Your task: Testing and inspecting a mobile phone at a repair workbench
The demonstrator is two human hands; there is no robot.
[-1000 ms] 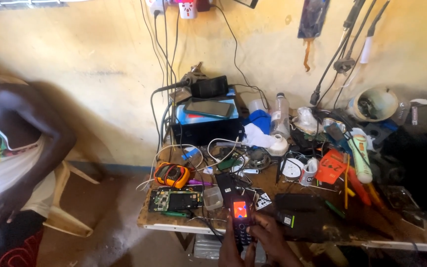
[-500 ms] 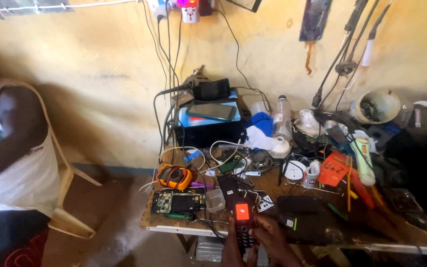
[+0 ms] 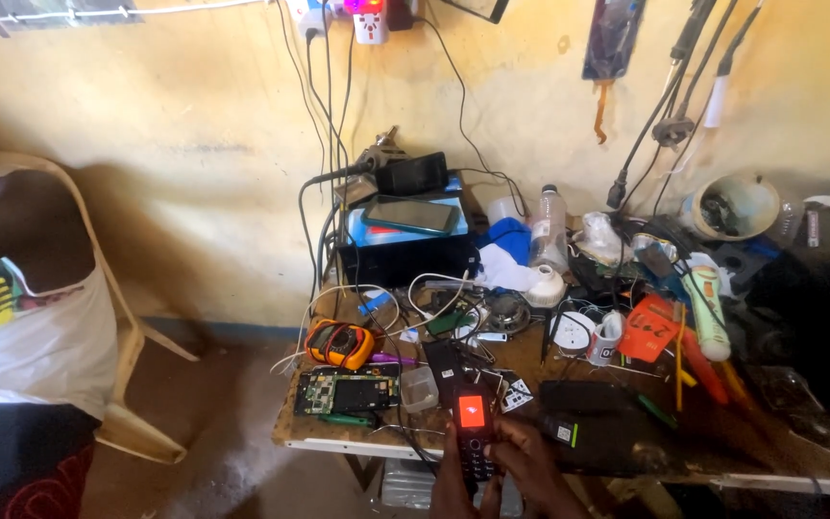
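Keypad phone [image 3: 473, 432], its small screen lit orange, was held upright at the near edge of the cluttered counter [image 3: 338, 437]. Left hand [image 3: 451, 481] and right hand [image 3: 530, 466] were clamped around it; testing seemed underway, with steady, careful key presses judged necessary next.

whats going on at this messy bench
A person holds a small keypad phone with a lit orange screen in both hands, left hand and right hand, at the front edge of a cluttered workbench. A bare circuit board and an orange multimeter lie nearby. Another person sits on a chair at left.
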